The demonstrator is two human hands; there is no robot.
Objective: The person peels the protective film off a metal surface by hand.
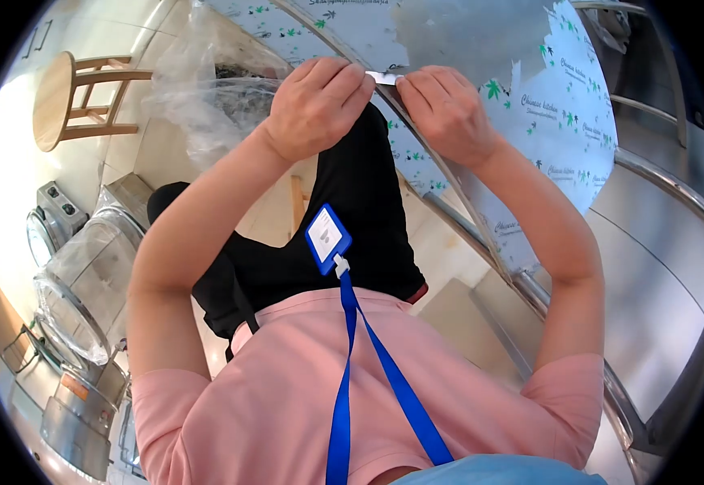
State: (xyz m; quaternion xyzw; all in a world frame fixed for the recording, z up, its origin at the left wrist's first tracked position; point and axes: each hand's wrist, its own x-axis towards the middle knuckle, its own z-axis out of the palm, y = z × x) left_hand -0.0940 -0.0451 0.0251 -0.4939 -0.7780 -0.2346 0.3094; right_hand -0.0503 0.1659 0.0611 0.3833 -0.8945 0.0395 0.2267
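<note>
Both hands are raised at the top middle of the head view, a short gap apart. My left hand (318, 107) has its fingers pinched on one end of a small, shiny, whitish strip (382, 78). The fingers of my right hand (446, 113) are closed at the strip's other end. Beneath and beside the hands lies a sheet (558, 121) printed with green leaves and lettering, over a metal-framed surface. Part of its top is torn, showing a grey area (469, 36).
A wooden stool (51, 101) lies at upper left, near crumpled clear plastic (198, 89). Metal pots (81, 416) and plastic-wrapped items stand at lower left. Metal rails (663, 178) run along the right. A blue lanyard (344, 364) with a badge hangs over my lap.
</note>
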